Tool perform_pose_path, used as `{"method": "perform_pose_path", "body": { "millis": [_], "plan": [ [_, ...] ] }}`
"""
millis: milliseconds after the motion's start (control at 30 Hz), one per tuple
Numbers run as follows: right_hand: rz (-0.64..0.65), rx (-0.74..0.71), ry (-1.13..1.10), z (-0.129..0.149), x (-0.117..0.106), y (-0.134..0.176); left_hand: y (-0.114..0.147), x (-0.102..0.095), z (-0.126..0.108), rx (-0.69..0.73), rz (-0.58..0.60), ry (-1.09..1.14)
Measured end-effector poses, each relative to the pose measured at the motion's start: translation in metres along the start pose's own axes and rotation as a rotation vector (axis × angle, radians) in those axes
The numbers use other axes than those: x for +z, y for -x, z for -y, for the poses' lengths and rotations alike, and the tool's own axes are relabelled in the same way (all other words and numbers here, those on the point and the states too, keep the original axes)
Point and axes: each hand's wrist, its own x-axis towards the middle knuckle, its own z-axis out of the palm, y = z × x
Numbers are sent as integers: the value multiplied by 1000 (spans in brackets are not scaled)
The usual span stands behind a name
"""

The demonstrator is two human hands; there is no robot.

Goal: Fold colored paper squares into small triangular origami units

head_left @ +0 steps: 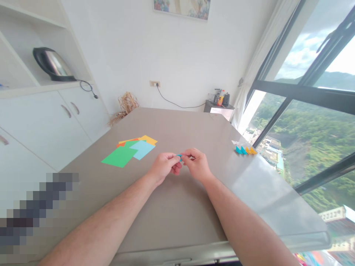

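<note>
A small piece of folded blue paper point(180, 157) is pinched between my two hands above the middle of the table. My left hand point(166, 166) grips its left side with thumb and fingers. On its other side, the thumb and fingertips of my right hand point(197, 163) press together. Most of the paper is hidden by my fingers, so its folded shape cannot be made out. To the left lie flat sheets: a green sheet point(120, 156), a light blue sheet point(142, 149) and a yellow-orange sheet point(149, 140), overlapping one another.
Several small folded paper boats, blue point(243, 150) and orange point(252, 151), stand by the table's right edge near the window. The grey table point(166, 214) fills the foreground. A kettle point(57, 65) sits on a left shelf; a low cabinet point(220, 109) with bottles stands behind.
</note>
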Motion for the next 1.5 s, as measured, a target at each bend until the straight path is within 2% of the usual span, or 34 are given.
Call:
{"method": "perform_pose_path", "body": {
  "millis": [100,233,467,633,867,1067,1233,1367,1500],
  "plan": [
    [-5,-23,47,-1,-2,0,1,-2,-2,-29,38,8],
    [0,-70,98,0,-3,1,2,-2,-4,7,37,16],
    [22,-105,74,1,-2,1,4,2,-4,50,-42,-63],
    [43,-164,133,4,-3,3,3,2,-1,131,-77,-152],
    [69,-273,195,5,-4,5,3,0,1,156,-109,-129],
    [64,-221,154,7,-1,6,2,1,-1,161,-130,-56],
    [-94,-105,70,5,3,6,2,4,-3,136,-119,7],
    [-103,-123,81,3,2,6,2,4,-1,119,-85,6],
    [-87,-181,112,4,2,6,2,7,0,157,-136,-27]
  ]
}}
